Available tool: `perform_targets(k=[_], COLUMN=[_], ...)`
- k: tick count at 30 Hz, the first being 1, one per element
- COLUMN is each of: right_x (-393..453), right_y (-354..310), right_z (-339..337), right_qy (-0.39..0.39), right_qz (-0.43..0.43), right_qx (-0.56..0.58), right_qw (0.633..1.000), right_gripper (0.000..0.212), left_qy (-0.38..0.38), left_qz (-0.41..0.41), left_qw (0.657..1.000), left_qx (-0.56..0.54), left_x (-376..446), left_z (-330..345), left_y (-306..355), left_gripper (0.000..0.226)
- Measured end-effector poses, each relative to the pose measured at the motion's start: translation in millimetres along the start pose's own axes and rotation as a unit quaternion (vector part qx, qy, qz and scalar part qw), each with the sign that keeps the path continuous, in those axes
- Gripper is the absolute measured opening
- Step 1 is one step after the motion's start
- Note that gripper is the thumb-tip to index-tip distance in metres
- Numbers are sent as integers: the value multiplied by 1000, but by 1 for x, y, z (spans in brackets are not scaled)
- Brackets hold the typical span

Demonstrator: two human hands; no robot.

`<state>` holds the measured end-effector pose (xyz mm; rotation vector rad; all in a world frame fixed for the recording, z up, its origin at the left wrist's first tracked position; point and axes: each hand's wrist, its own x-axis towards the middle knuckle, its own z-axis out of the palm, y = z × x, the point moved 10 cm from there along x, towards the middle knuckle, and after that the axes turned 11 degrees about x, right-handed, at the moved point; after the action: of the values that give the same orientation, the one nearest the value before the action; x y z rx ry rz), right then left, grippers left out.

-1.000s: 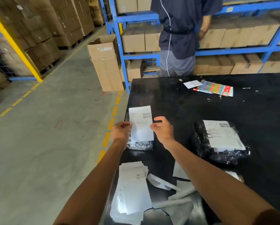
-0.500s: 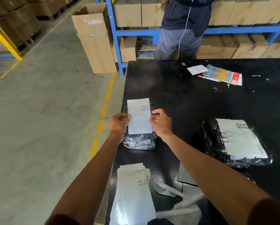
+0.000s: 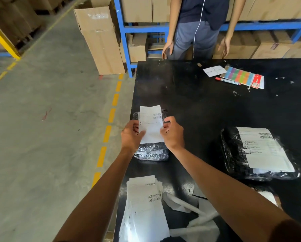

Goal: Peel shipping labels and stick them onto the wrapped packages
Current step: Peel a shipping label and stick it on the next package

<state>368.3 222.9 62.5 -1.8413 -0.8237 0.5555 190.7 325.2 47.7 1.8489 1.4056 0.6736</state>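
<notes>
A white shipping label [image 3: 151, 123] is held over a small package wrapped in clear film [image 3: 152, 151] near the left edge of the black table [image 3: 198, 102]. My left hand [image 3: 131, 136] pinches the label's left edge. On the opposite edge my right hand [image 3: 173, 134] pinches it. Whether the label touches the package, I cannot tell. A stack of unpeeled labels [image 3: 144, 210] lies at the table's near edge. To the right sits a larger black wrapped package [image 3: 233, 154] with a label [image 3: 263, 151] stuck on it.
Peeled backing strips [image 3: 195, 217] lie crumpled near the label stack. At the table's far side are a white paper [image 3: 215, 71], a red marker [image 3: 227, 81] and a coloured sheet [image 3: 242, 76]. A person [image 3: 197, 27] stands behind the table at blue shelving with cartons. A tall carton [image 3: 100, 39] stands on the floor.
Both hands keep holding the label over the small package, shifting slightly down its sides. The person behind the table has turned, arms now hanging at the sides.
</notes>
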Motion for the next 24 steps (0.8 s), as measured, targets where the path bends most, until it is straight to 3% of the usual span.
perform_targets(k=[2,5,6,9,11,14,19,24], right_x=[-5,-15,-17,-12,-6,16,54,71], right_y=[-4,-10,-13,-17,-14,-8,2,21], right_z=[4,4,2,11,22,35,57,65], right_qy=[10,48,60,12,-43,-89,-167,-207], right_qz=[-22,-77,-98,-179,-208,-193,-115,-16], right_qx=[-5,-80,-112,-145,-160,-183,-269,-264], right_qw=[1000,993,987,973,964,960,942,942], right_gripper=[25,36,36,32,40,41,42,48], left_qy=[15,33,47,83,60,-10,-119,-143], left_qz=[37,28,47,217,271,243,156,108], left_qw=[997,996,994,949,922,916,903,943], left_qx=[60,76,84,212,271,319,382,281], left_x=[-3,-10,-11,-14,-9,13,59,76], left_z=[0,-5,-9,-9,4,19,41,53], left_y=[6,3,5,26,24,19,10,-2], left_gripper=[48,87,84,33,32,49,47,52])
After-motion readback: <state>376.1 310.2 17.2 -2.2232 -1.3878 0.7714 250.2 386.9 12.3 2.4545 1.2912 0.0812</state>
